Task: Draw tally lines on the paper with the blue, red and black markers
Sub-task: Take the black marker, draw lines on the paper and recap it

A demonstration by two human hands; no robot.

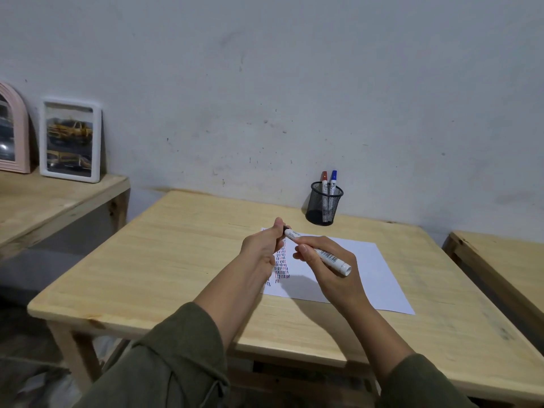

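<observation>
A white sheet of paper (353, 272) lies on the wooden table (176, 254), with rows of short blue, red and black tally lines (281, 265) near its left edge. My right hand (326, 266) holds the white barrel of the black marker (329, 257) above the paper. My left hand (265, 248) pinches the marker's black cap end (286, 229); I cannot tell whether the cap is on or off. The red marker (324, 181) and the blue marker (333, 179) stand in a black mesh cup (323, 206) behind the paper.
A second wooden table (44, 201) at the left carries a white picture frame (70, 139) and a pink arched frame (13, 131) leaning on the wall. Another wooden table edge (500, 269) stands at the right. A grey wall rises just behind.
</observation>
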